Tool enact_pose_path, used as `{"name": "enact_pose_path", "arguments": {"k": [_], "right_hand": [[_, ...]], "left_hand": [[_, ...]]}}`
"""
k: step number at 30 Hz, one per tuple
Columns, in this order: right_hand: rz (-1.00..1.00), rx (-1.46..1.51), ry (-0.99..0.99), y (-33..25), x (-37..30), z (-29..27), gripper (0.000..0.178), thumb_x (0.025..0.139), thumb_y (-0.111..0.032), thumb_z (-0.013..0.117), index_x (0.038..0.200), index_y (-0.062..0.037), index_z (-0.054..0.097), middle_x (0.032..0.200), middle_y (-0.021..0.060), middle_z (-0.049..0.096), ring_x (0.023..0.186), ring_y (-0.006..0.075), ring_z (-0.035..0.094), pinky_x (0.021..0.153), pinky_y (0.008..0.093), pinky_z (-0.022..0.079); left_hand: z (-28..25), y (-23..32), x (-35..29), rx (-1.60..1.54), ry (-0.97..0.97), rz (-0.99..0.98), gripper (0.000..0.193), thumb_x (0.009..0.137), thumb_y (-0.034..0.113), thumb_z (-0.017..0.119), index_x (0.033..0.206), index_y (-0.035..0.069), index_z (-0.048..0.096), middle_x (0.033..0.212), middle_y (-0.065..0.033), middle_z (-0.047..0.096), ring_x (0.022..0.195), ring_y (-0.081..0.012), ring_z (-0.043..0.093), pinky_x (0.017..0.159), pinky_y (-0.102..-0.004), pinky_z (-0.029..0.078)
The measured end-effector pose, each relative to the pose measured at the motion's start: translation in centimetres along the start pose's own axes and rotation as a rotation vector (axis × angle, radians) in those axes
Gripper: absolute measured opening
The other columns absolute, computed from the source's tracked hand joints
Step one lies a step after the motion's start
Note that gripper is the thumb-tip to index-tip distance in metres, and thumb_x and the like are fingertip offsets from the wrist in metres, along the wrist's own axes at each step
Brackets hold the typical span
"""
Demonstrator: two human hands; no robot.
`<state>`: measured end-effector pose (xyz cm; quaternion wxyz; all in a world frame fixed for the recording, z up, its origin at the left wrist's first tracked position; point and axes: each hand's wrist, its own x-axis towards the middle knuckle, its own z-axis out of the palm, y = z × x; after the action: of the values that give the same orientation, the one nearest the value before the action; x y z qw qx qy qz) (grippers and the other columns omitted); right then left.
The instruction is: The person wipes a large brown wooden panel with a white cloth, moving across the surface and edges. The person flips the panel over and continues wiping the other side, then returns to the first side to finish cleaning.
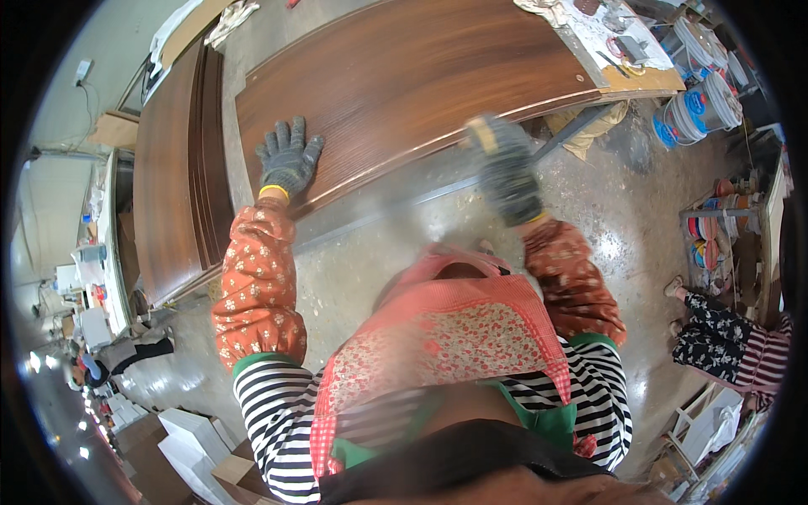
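Note:
A dark brown wood-grain panel (404, 67) lies flat across the far side in front of me. My left hand (290, 158), in a grey knit glove with a yellow cuff, rests on its left end with fingers spread. Over the panel's near edge, to the right, my right hand (507, 172) wears a matching glove and is smeared by motion. Its fingers look closed, and a small tan patch shows at their tips; what that is I cannot make out.
Several brown panels (172, 160) are stacked at the left. A cluttered white worktop (619, 42) adjoins the panel at the far right, with wire spools (707, 105) beyond. Another person (732, 341) is at the right; white boxes (189, 446) stand at the lower left.

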<state>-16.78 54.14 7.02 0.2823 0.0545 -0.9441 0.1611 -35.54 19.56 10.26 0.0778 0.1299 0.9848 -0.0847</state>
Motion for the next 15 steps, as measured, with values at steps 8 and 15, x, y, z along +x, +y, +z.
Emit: {"name": "enact_pose_path", "arguments": {"k": [8, 15], "right_hand": [[-0.025, -0.174, -0.058, 2.3, -0.2, -2.8, 0.031, 0.087, -0.008, 0.059, 0.118, -0.0060, 0.062, 0.127, 0.0146, 0.060, 0.121, 0.0359, 0.055, 0.104, 0.0483, 0.043], [0.070, -0.296, 0.071, 2.9, -0.5, -5.3, 0.028, 0.086, -0.013, 0.062, 0.113, -0.0078, 0.065, 0.126, 0.0141, 0.059, 0.119, 0.0345, 0.055, 0.102, 0.0475, 0.044]], "left_hand": [[-3.1, 4.3, 1.1, -0.015, 0.130, 0.097, 0.076, 0.099, 0.061, 0.032, 0.157, 0.014, 0.022, 0.162, -0.0230, 0.017, 0.150, -0.0441, 0.012, 0.120, -0.0588, 0.006], [-4.2, 6.4, 1.3, -0.048, 0.311, 0.152, 0.071, 0.100, 0.058, 0.035, 0.154, 0.012, 0.031, 0.162, -0.0183, 0.023, 0.150, -0.0394, 0.015, 0.121, -0.0554, 0.007]]}}
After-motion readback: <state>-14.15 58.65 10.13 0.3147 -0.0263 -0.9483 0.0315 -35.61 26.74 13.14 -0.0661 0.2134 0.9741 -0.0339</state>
